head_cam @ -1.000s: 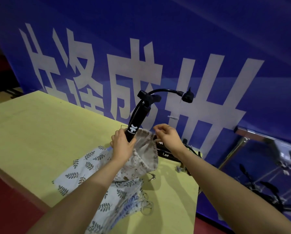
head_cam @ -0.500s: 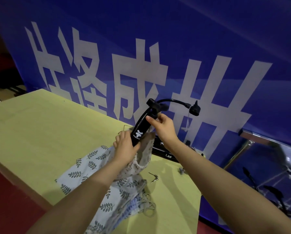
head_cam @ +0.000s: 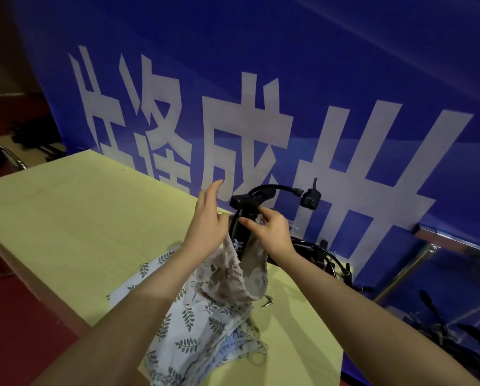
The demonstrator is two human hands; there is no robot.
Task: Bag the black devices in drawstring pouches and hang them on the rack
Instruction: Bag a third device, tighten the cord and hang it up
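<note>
Frame centre: black device (head_cam: 240,235) stands upright, lower end inside the beige pouch (head_cam: 240,277) on the yellow table (head_cam: 66,213). Right hand (head_cam: 272,232) grips the device shaft, fingers curled around it. Left hand (head_cam: 209,221) just left of it, fingers straight and pressed together, holding nothing. Leaf-print pouches (head_cam: 194,330) lie below centre. More black devices (head_cam: 321,256) at right, against the blue banner (head_cam: 289,79).

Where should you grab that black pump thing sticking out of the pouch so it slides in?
Probably the straight black barrel just under the T-shaped handle, coming from the right side, where the right hand already pinches it. The pump stands nearly upright with its lower end inside the beige pouch, and the curved hose looks too floppy to steer.
</note>
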